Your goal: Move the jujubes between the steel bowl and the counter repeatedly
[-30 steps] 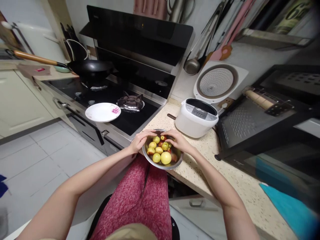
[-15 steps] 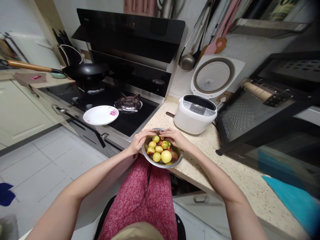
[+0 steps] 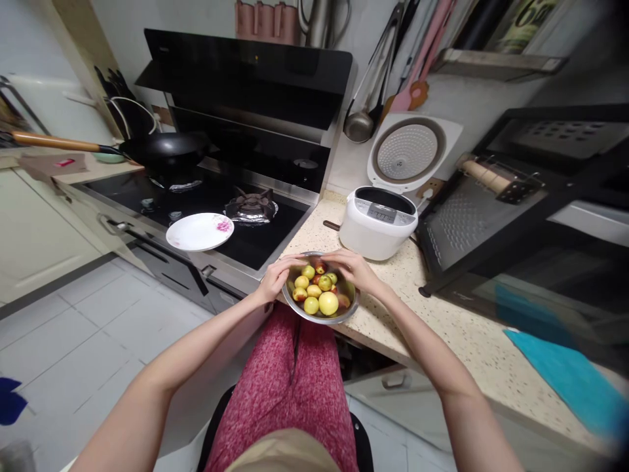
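1. So far, the gathering looks done: yellow-green and reddish fruit (image 3: 328, 303) sits inside my metal bowl (image 3: 322, 320), at the counter's (image 3: 457, 334) front edge. Every piece I can make out looks whole, with none taken out.
2. My left hand (image 3: 274, 278) lies over the bowl's left rim, fingers stretched out; my right hand (image 3: 358, 270) reaches over the opposite side, fingers slightly bent. I can't tell whether either grips.
3. Those fingers partly hide the far rim.
4. Just beyond my right hand, a rice cooker (image 3: 373, 236), lid (image 3: 405, 152) raised, limits the room.
5. Leftward, a floral plate (image 3: 196, 236) rests at the stove's (image 3: 265, 246) front edge, with a wok (image 3: 167, 145) behind.
6. Rightward lies a teal cloth (image 3: 565, 377).
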`<state>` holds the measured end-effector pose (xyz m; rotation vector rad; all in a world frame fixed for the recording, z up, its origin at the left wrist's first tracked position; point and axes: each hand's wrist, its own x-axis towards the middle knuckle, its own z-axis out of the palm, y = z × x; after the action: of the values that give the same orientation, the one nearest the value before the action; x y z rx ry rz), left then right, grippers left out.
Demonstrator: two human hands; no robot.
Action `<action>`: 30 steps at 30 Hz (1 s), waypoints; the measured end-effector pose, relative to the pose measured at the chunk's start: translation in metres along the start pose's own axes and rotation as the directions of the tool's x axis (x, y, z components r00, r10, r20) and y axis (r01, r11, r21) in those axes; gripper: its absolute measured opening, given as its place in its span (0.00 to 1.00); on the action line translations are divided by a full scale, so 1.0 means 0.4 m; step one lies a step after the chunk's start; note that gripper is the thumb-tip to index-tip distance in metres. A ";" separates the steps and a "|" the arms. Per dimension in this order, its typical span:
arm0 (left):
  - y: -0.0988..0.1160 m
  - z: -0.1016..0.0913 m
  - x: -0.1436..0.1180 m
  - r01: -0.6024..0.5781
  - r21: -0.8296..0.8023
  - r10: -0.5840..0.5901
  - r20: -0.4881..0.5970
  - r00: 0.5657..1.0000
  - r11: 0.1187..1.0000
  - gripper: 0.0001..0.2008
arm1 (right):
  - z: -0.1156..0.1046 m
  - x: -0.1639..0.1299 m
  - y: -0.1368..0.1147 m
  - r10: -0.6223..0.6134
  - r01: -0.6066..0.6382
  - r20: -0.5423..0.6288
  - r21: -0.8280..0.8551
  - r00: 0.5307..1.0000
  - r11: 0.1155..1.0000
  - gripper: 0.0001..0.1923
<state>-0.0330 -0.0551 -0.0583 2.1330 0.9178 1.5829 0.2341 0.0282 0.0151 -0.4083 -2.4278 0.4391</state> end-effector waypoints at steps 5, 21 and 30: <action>0.005 -0.003 0.003 -0.002 -0.011 0.002 0.006 1.000 1.000 0.23 | -0.015 -0.080 -0.118 0.131 -0.136 -0.263 -0.001 0.956 0.991 0.13; -0.001 0.001 0.004 -0.001 -0.005 0.001 -0.006 1.000 1.000 0.26 | 0.154 -0.235 -0.303 0.173 -0.210 -0.247 -0.133 0.954 0.969 0.13; 0.002 -0.002 0.007 -0.008 0.003 0.008 0.033 0.999 1.000 0.28 | 0.176 -0.232 -0.299 0.166 -0.220 -0.312 -0.149 0.936 0.964 0.10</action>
<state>-0.0330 -0.0540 -0.0553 2.1612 0.9032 1.5467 0.2379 -0.1302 -0.0382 -0.7438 -2.1473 0.2192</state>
